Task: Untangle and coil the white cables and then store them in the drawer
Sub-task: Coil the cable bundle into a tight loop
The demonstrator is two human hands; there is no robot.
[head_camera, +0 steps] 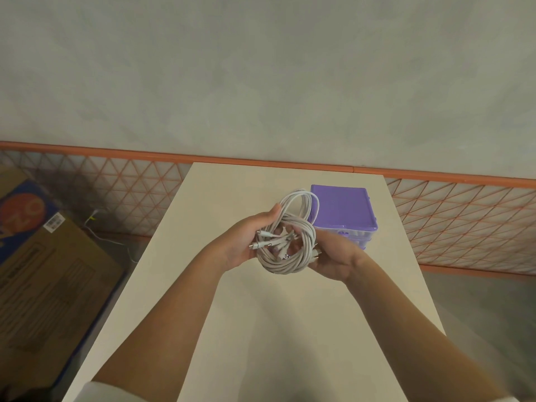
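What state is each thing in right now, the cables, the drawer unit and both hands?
White cables: bundled in loops, held above the table.
Purple drawer unit: on the table, drawers appear closed.
Left hand: cradling the bundle.
Right hand: holding the bundle's other side.

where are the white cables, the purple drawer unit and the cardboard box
white cables (285,250): head view, on the coiled loops held between both hands.
purple drawer unit (342,206): head view, on its flat purple top.
cardboard box (49,274): head view, on its brown upper face, on the floor left of the table.
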